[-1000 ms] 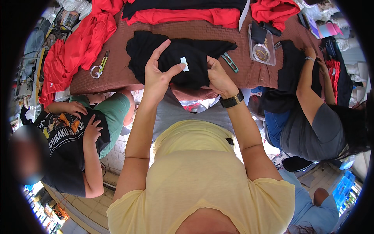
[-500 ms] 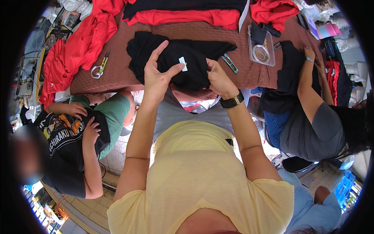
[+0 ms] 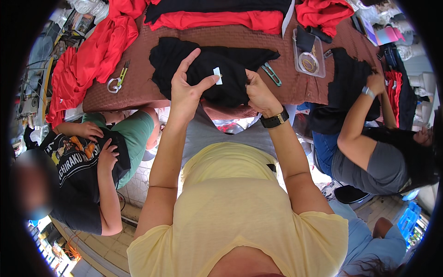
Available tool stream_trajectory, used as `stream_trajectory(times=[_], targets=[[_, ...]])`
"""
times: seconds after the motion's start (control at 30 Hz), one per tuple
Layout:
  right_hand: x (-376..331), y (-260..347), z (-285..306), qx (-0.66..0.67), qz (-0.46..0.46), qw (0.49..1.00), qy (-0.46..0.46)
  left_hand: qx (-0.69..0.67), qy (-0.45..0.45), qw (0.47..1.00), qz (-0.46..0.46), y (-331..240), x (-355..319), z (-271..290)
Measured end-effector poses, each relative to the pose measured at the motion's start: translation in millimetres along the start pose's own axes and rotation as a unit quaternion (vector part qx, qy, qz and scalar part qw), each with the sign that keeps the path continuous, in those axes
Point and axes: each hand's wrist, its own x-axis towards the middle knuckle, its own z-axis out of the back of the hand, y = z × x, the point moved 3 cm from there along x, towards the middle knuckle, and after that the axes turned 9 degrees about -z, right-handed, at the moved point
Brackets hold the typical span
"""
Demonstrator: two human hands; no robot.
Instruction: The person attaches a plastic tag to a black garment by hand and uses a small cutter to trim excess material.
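A black garment (image 3: 198,57) lies bunched at the table's front edge. On it sits a small white label (image 3: 218,75), with a tiny yellowish spot at its right side. My left hand (image 3: 188,90) is open over the garment's left part, index finger stretched away from me and thumb tip touching the label; its other fingers are hidden. Right of the label, my right hand (image 3: 260,94), below a black wristwatch (image 3: 275,119), is closed with its fingertips pinching the black cloth. Teal thread snips (image 3: 272,74) lie just beyond that hand.
The brown-covered table (image 3: 138,60) carries a clear plastic box (image 3: 318,69), yellow-green snips (image 3: 122,75) and red garments (image 3: 104,51). A person sits at the left (image 3: 87,171). Another at the right (image 3: 374,159) handles black cloth (image 3: 346,74).
My hands and the label have barely moved. The person at the right has drawn a hand nearer and bent the elbow, shifting the black cloth there.
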Motion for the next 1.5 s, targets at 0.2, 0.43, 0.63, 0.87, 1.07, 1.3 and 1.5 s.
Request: stream_trajectory(times=[0.2, 0.43, 0.63, 0.87, 1.07, 1.3, 1.5], targets=[[-2, 1, 0, 0.018, -0.007, 1.000, 0.001, -0.032, -0.003, 0.999, 0.023, -4, -1, -4], [-3, 2, -2, 0.019, -0.001, 1.000, -0.008, -0.013, 0.006, 1.000, 0.018, -1, -1, -3], [-2, -1, 2, 0.001, -0.002, 1.000, -0.012, -0.030, 0.002, 0.999, 0.035, -1, -1, -4], [-2, 2, 0, 0.004, -0.021, 0.999, -0.035, -0.044, 0.024, 0.997, 0.062, -2, -3, -7], [0, -1, 5, -0.010, -0.011, 0.999, -0.040, -0.020, 0.019, 0.999, 0.037, 2, -3, -7], [-3, -1, 7, -0.003, -0.008, 1.000, -0.018, -0.024, -0.001, 0.999, 0.024, 3, -2, -5], [-1, -2, 7, 0.007, -0.010, 1.000, 0.002, -0.016, -0.003, 1.000, 0.013, 0, -2, -6]])
